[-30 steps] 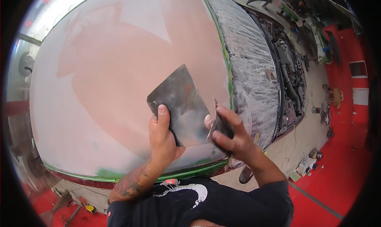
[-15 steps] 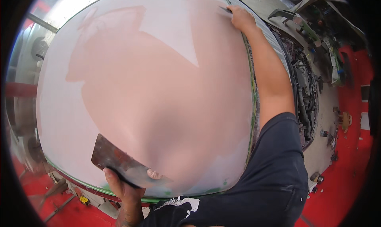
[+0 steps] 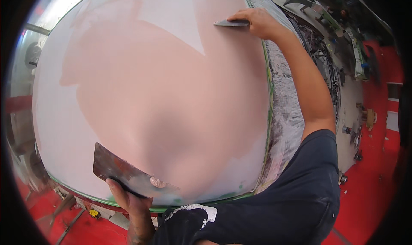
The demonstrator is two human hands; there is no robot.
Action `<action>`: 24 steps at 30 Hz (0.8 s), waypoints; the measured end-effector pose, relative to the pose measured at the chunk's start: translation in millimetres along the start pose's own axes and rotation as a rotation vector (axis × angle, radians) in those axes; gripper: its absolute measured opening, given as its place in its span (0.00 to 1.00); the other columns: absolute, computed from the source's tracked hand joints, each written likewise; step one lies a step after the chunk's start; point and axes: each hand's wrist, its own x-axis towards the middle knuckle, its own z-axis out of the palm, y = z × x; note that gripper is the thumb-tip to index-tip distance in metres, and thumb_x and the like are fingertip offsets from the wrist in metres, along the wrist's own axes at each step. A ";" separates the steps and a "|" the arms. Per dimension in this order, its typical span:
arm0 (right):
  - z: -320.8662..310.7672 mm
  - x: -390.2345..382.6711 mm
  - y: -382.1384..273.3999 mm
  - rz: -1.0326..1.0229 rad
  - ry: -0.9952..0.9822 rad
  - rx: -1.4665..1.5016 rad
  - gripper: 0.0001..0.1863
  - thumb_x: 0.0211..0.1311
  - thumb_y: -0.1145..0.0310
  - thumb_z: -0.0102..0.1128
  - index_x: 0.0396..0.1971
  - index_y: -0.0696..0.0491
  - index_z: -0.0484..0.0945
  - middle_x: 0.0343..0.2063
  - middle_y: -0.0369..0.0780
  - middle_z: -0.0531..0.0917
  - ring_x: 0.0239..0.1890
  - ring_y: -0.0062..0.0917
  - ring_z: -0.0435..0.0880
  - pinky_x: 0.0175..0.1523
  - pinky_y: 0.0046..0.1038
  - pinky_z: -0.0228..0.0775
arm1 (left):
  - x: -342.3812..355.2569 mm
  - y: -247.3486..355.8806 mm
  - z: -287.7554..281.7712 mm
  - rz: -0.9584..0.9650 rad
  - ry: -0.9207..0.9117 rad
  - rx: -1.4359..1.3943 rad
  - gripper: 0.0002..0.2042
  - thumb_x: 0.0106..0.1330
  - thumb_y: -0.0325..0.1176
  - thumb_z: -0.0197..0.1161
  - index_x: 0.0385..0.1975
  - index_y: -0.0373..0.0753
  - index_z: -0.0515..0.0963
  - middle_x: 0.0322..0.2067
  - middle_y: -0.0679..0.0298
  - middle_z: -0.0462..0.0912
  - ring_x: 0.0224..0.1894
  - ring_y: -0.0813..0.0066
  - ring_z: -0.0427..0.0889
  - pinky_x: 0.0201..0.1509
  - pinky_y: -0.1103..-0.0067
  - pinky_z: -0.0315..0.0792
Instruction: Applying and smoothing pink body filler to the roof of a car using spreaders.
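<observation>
A wide car roof (image 3: 141, 86) fills the middle, pale grey-white with a large smooth patch of pinkish filler (image 3: 171, 78). My right hand (image 3: 264, 24) reaches to its far right side. Its fingers are closed around a putty knife (image 3: 232, 23), whose blade lies at a low slant against the pink area. Close to my body, my left hand (image 3: 134, 204) grips a flat, stained metal plate (image 3: 120, 168) from below, with the thumb along its near edge. A small lump of pinkish filler (image 3: 158, 182) sits on the plate's right part.
Green paint shows along the roof's edge (image 3: 269, 90). Beyond it on the right are a smeared windshield (image 3: 287, 103) and an uncovered engine bay (image 3: 328, 73). Loose car parts (image 3: 317, 13) stand at the far right. A yellow item (image 3: 94, 213) lies on the red floor (image 3: 81, 232) at lower left.
My right hand has drawn the putty knife nearer along the roof's right side, and more of the blade shows. My left hand still holds the plate. The view has shifted slightly.
</observation>
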 end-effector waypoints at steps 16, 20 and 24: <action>-27.2 -212.0 -116.4 0.037 -0.195 0.004 0.29 0.41 0.83 0.63 0.46 0.41 0.79 0.46 0.28 0.81 0.54 0.20 0.76 0.68 0.46 0.49 | -11.1 -7.1 6.4 -0.025 0.048 0.112 0.30 0.74 0.54 0.38 0.70 0.42 0.52 0.63 0.65 0.65 0.54 0.72 0.72 0.57 0.74 0.66; -41.0 -242.9 -134.4 0.070 -0.248 0.000 0.26 0.42 0.82 0.64 0.44 0.42 0.79 0.46 0.28 0.81 0.52 0.20 0.78 0.68 0.48 0.48 | -5.4 -20.0 17.5 -0.082 0.132 0.097 0.31 0.73 0.56 0.39 0.68 0.42 0.54 0.50 0.62 0.72 0.43 0.70 0.76 0.49 0.71 0.71; -65.3 -248.4 -173.8 0.067 -0.201 0.001 0.23 0.46 0.78 0.64 0.45 0.42 0.80 0.45 0.30 0.81 0.52 0.25 0.78 0.68 0.49 0.49 | 3.4 -35.0 28.9 -0.146 0.141 0.030 0.29 0.72 0.57 0.40 0.63 0.41 0.60 0.41 0.61 0.75 0.39 0.68 0.77 0.43 0.69 0.73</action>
